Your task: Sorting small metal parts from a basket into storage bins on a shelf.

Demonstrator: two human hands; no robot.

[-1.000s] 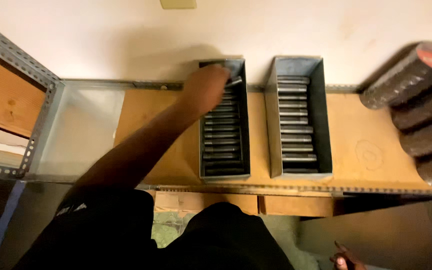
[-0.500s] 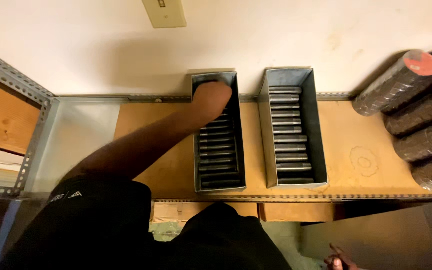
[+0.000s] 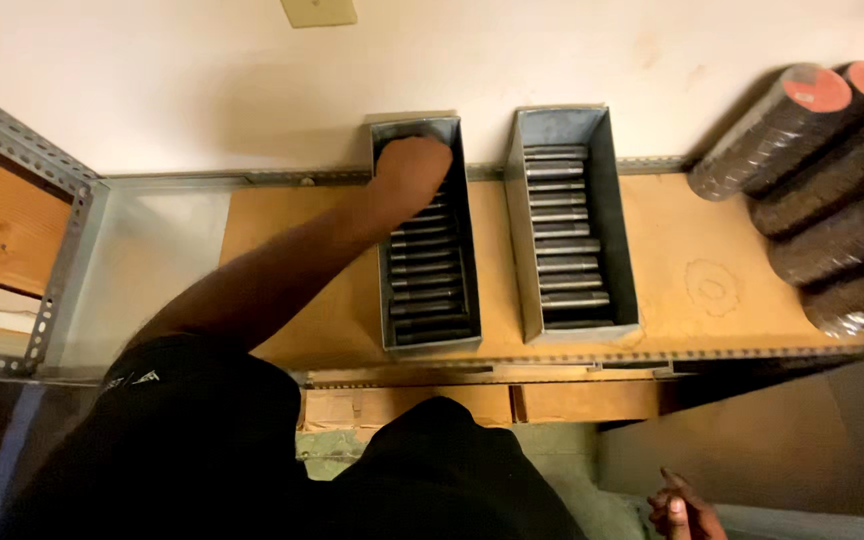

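My left hand [image 3: 410,170] reaches into the far end of the left grey metal bin [image 3: 384,290], knuckles up and fingers curled down among the dark metal rods [image 3: 430,280] stacked crosswise in it. The curled fingers hide whatever may be under them. A second grey metal bin [image 3: 620,250] stands to the right, also filled with a row of dark rods [image 3: 564,240]. My right hand [image 3: 685,513] hangs low at the bottom edge, away from the shelf, with loose fingers and nothing seen in it.
Both bins stand on a brown shelf board [image 3: 712,290] in a slotted steel frame [image 3: 62,270] against a pale wall. Dark rolls with red ends [image 3: 832,170] lie stacked at the right. A clear sheet [image 3: 142,260] covers the left shelf part.
My left hand has gone from the bin's far rim down into its far end. The view has shifted slightly, with the bins now lower in frame.
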